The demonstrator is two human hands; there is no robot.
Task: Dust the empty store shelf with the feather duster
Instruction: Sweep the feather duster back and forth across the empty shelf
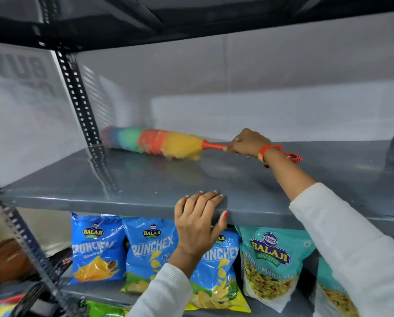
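The empty grey metal shelf point(100, 179) runs across the middle of the view. A rainbow-coloured feather duster point(152, 141) lies low over its back left part, head blurred, pointing left. My right hand point(248, 143) is shut on the duster's orange handle point(214, 146), whose looped end sticks out past my wrist. My left hand point(198, 216) rests on the shelf's front edge, fingers on top and thumb under the lip.
Black perforated uprights point(79, 99) stand at the left and far right. A dark shelf point(191, 21) hangs overhead. Below, blue chip bags point(97, 248) and teal snack bags point(269, 266) fill the lower shelf. A grey wall backs the shelf.
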